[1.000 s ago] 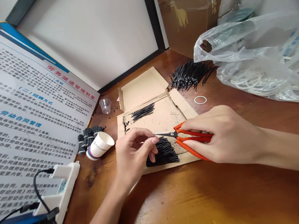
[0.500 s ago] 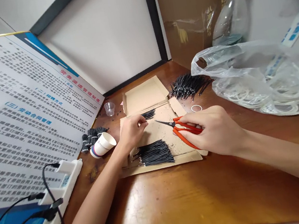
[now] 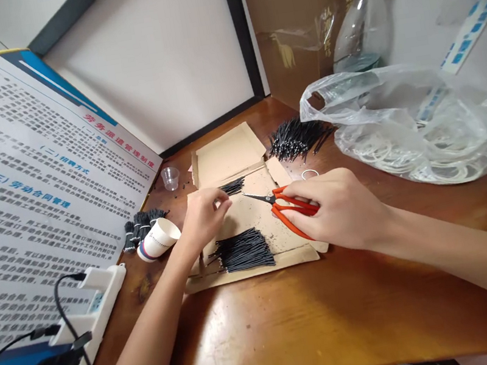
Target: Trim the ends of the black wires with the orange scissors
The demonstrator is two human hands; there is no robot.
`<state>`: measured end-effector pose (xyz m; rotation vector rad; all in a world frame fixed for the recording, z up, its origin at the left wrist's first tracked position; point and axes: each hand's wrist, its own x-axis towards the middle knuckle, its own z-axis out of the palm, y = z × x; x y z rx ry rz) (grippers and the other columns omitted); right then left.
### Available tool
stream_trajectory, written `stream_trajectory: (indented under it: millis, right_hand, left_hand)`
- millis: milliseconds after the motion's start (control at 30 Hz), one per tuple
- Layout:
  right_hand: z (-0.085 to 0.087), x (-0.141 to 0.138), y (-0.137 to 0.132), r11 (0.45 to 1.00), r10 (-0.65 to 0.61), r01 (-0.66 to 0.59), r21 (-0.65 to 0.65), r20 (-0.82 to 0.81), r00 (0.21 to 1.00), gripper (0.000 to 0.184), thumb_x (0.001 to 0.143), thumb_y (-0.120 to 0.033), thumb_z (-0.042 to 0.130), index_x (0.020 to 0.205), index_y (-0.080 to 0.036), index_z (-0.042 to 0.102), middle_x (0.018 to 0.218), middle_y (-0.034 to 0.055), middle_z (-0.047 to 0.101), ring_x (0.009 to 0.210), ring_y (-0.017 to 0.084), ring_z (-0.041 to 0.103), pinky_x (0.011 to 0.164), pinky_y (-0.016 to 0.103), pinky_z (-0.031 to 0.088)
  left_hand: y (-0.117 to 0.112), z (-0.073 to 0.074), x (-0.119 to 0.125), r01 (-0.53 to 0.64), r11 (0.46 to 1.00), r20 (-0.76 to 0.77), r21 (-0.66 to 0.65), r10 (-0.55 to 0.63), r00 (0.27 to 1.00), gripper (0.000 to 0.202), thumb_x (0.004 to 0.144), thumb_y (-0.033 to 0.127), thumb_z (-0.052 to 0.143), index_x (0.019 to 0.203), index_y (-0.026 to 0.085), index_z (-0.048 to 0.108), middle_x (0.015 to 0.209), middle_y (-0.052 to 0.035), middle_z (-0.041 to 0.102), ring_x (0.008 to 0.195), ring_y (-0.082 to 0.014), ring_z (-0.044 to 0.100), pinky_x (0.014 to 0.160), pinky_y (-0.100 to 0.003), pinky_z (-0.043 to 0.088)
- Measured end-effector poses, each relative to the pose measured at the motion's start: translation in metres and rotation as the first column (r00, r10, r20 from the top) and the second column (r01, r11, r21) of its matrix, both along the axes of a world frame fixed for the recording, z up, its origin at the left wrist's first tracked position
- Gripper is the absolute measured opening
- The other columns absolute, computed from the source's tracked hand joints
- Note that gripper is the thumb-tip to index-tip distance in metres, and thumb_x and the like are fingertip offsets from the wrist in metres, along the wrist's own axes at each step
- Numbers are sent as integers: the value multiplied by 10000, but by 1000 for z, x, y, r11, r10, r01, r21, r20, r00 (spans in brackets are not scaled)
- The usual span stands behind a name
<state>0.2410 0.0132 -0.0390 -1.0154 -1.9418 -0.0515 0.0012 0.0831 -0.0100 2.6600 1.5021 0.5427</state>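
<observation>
My right hand (image 3: 337, 207) grips red-handled scissors (image 3: 286, 203), whose dark blades point left over a flattened cardboard box (image 3: 239, 152). My left hand (image 3: 204, 213) reaches to a small bunch of black wire pieces (image 3: 232, 186) at the middle of the cardboard, fingertips pinched at its left end. A larger pile of black wire pieces (image 3: 243, 253) lies at the cardboard's near edge, just below both hands. Whether a wire is between the left fingers cannot be made out.
A tipped paper cup (image 3: 157, 239) and bundled wires (image 3: 139, 223) lie left of the cardboard, a small clear cup (image 3: 170, 177) behind. More black wires (image 3: 294, 136), a rubber band (image 3: 309, 173) and a clear plastic bag (image 3: 405, 126) sit at right. A power strip (image 3: 86, 331) sits near left.
My left hand moved from the near pile up to the small bunch at the cardboard's middle. The scissors drew slightly back to the right, and the view shifted.
</observation>
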Motion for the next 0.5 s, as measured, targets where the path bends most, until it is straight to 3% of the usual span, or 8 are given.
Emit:
stream_trajectory:
  millis: [67, 200, 500]
  right_hand:
    - [0, 0, -1, 1000, 1, -1, -7, 0, 1000, 220, 855, -251, 529, 718, -149, 668, 575, 31, 652, 479, 119, 529, 492, 271, 333]
    - [-3, -2, -1, 1000, 6, -6, -18, 20, 1000, 225, 851, -246, 524, 704, -148, 664, 556, 25, 638, 453, 114, 494, 481, 275, 321]
    - [-5, 1, 2, 1000, -19, 18, 15, 63, 998, 249, 850, -243, 523, 638, -169, 630, 537, 15, 632, 438, 114, 493, 476, 266, 341]
  left_hand:
    - [-23, 2, -6, 78, 993, 24, -88, -77, 997, 59, 846, 170, 659, 789, 160, 674, 757, -17, 674, 617, -124, 559, 645, -252, 449]
    - [-48, -1, -8, 206, 952, -6, -228, -213, 977, 76, 882, 171, 630, 841, 171, 694, 836, -36, 671, 728, -151, 588, 687, -275, 458]
    - [-55, -5, -3, 164, 957, 6, -239, -167, 986, 148, 861, 50, 577, 782, 160, 634, 781, -24, 629, 748, -161, 571, 704, -289, 449]
